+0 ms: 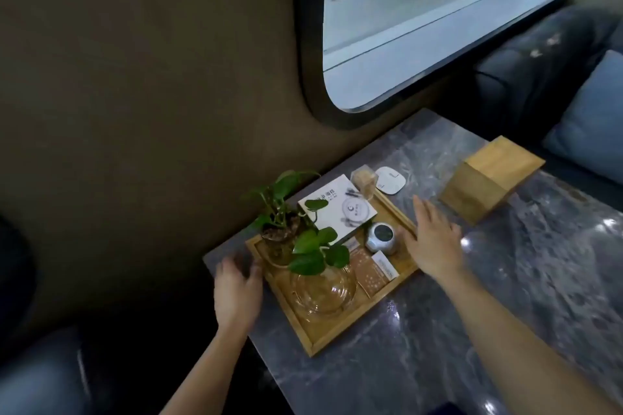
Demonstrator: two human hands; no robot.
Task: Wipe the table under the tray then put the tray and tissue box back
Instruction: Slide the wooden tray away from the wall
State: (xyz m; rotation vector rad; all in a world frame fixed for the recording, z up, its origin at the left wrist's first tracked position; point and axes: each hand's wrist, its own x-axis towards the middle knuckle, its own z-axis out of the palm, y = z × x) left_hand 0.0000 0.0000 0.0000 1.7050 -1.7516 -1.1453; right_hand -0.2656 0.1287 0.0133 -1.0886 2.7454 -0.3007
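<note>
You are reaching both hands to the wooden tray point(340, 333), which is sitting on the grey marble table point(472, 313) against the wall. Your left hand point(237, 293) is hovering at its left edge, fingers loosely curled and gripping nothing. Your right hand point(435, 239) is lying open and flat by its right rim. The tray is carrying a leafy plant point(303, 236), a glass bowl point(325, 290), a booklet point(340, 209) and a small round clock point(382, 237). The wooden tissue box point(488, 178) is standing apart, farther right on the table.
</note>
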